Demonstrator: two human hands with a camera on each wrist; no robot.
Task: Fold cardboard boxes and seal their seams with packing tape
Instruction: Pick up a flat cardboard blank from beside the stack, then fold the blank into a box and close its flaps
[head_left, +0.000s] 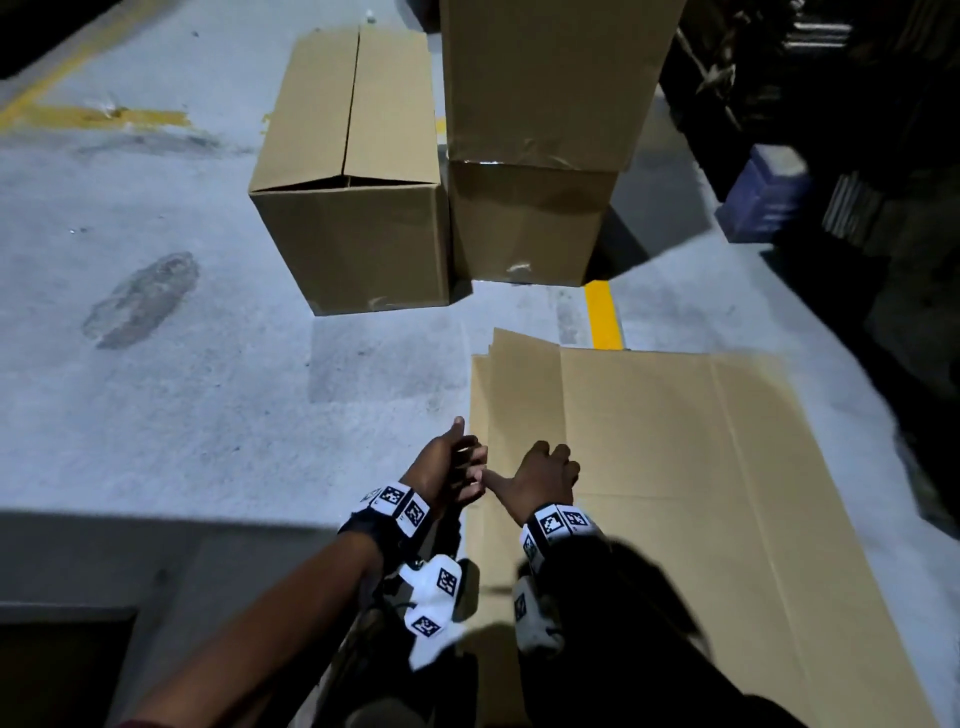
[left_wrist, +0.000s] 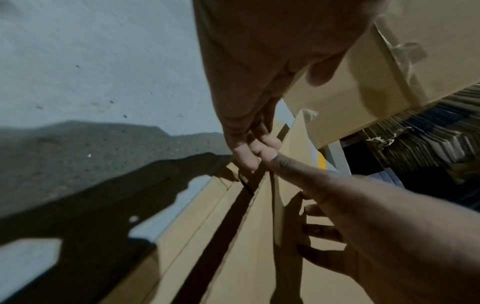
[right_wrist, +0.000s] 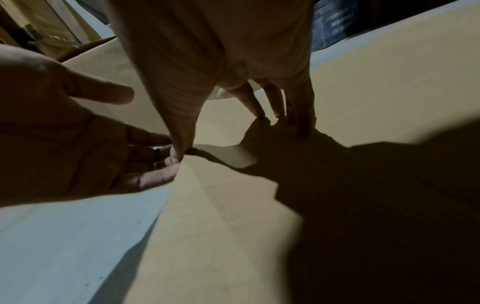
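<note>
Head view: a stack of flattened cardboard sheets (head_left: 675, 467) is seen lying on the grey floor (head_left: 182, 415), right of centre, its long axis running from near to far and its creases crossing left to right. The stack's left edge is staggered, with lower sheets showing. Bare floor lies open to the left. Two assembled boxes stand beyond: a closed box (head_left: 353, 176) with an untaped top seam, and just beside it on the right a pile of two boxes (head_left: 540, 156). At the stack's left edge the left hand (head_left: 449, 465) is curled, its fingertips hooked at the top sheet's edge. The right hand (head_left: 545, 475) is spread, fingertips pressed on the top sheet, thumb touching the left fingers.
</note>
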